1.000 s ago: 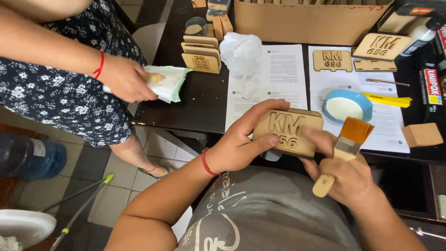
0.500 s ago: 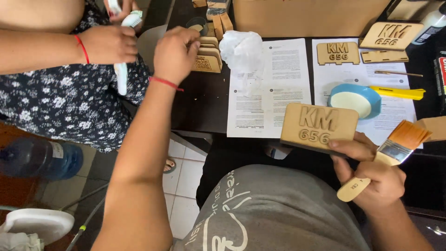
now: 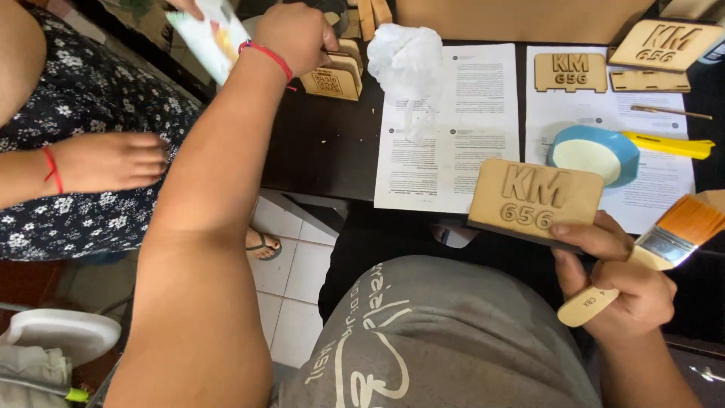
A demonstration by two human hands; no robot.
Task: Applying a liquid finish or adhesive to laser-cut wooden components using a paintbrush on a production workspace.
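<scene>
My right hand (image 3: 619, 276) grips both a flat paintbrush (image 3: 657, 245) with a wooden handle and orange bristles and the lower edge of a tan wooden plaque (image 3: 532, 198) with raised characters. My left hand (image 3: 294, 34) reaches far forward, its fingers closed on a stack of small upright wooden pieces (image 3: 336, 75) at the table's back left. A blue bowl of white liquid (image 3: 593, 155) sits just beyond the held plaque on printed paper sheets (image 3: 453, 128).
Another person in a floral dress stands at left, one hand (image 3: 109, 160) at the waist, the other holding a packet (image 3: 208, 34). A crumpled white plastic bag (image 3: 408, 60), more wooden plaques (image 3: 570, 72), a yellow tool (image 3: 668, 143) and a cardboard box (image 3: 521, 19) lie on the dark table (image 3: 325, 147).
My left hand let go of the plaque and reached out to the stack of small wooden pieces. My right hand now carries plaque and brush alone. The other person's hands shifted.
</scene>
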